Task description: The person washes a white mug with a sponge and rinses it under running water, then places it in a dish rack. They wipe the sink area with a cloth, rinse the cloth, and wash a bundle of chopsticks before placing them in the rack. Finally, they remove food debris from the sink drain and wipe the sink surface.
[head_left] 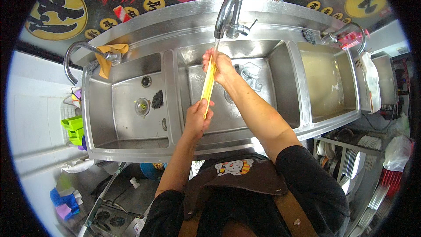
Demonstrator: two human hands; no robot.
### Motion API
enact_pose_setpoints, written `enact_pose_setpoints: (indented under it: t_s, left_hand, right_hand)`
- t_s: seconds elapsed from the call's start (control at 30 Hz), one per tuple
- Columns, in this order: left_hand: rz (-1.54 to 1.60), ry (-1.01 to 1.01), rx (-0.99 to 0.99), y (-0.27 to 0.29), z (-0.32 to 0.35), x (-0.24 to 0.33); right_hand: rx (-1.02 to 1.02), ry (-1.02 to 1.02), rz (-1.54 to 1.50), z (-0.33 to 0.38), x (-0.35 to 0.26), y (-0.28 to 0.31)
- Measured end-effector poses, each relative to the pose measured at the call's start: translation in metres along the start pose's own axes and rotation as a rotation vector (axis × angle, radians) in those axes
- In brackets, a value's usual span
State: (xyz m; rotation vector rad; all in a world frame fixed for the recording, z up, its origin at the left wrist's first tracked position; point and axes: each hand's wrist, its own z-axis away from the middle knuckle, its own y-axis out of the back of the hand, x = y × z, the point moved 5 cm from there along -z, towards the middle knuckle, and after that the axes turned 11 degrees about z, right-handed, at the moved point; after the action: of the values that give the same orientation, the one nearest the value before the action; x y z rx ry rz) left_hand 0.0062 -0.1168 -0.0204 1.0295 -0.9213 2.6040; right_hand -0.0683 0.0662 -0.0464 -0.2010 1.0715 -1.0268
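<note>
A slim bundle of long yellow sticks, which look like chopsticks (208,86), slants over the middle sink basin (199,79). My left hand (198,117) is closed on their near end, thumb lying along the top. Around the far end, my right hand (222,66) is wrapped, just under the spout of the middle faucet (230,11). Water runs from that spout onto the right hand and the sticks. Below my right wrist, a clear, crumpled-looking item (251,77) lies on the basin floor, partly hidden by the forearm.
The left basin (131,92) holds a dark scouring pad (157,99) near its drain. Cloudy water fills the right basin (326,83). A tan cloth (106,59) hangs by the left faucet (72,57). Another dark scrubber (309,36) sits behind the right basin. Plates (353,162) stand racked at lower right.
</note>
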Motion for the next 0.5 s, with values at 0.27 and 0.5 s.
enact_pose_setpoints:
  t_s: [0.27, 0.5]
  left_hand:
    - [0.084, -0.104, -0.012, -0.009, -0.019, 0.014]
    - [0.055, -0.12, -0.109, -0.021, -0.081, 0.038]
  right_hand:
    - [0.012, 0.216, 0.122, 0.014, -0.006, -0.013]
    - [-0.163, -0.017, 0.199, 0.037, -0.003, -0.014]
